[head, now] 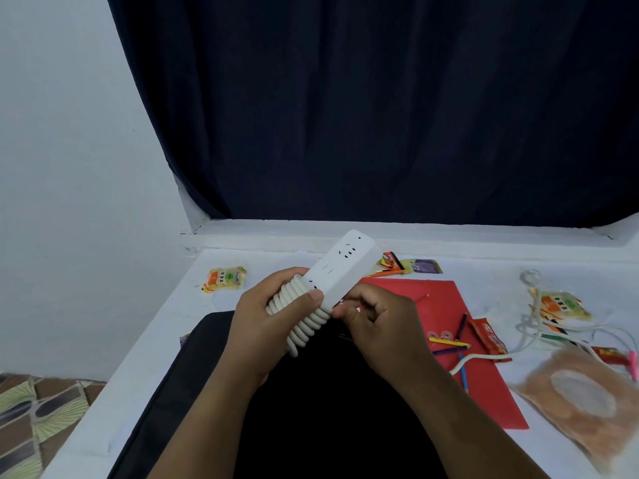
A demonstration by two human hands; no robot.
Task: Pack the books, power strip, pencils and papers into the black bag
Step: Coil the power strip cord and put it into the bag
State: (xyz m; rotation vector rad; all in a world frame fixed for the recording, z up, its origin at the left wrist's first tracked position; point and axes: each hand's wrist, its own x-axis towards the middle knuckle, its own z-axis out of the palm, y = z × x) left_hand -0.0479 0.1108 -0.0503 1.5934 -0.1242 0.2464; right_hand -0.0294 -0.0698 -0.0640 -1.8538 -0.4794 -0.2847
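Note:
A white power strip (345,266) with its white cord coiled several times around its near end is held above the black bag (311,409). My left hand (269,316) grips the coiled end, thumb on top. My right hand (377,323) pinches the cord at the strip's right side with curled fingers. The bag lies flat on the white table (155,340) under both arms. A red paper sheet (449,305) lies to the right, with several coloured pencils (449,345) on it. No books are visible.
Snack packets lie scattered: a yellow packet (226,279) at the left, red and yellow ones (560,305) at the right. A white cable (539,331) and a clear bag of orange pieces (584,409) sit at the right. A dark curtain (380,115) hangs behind. Patterned floor (34,420) shows at left.

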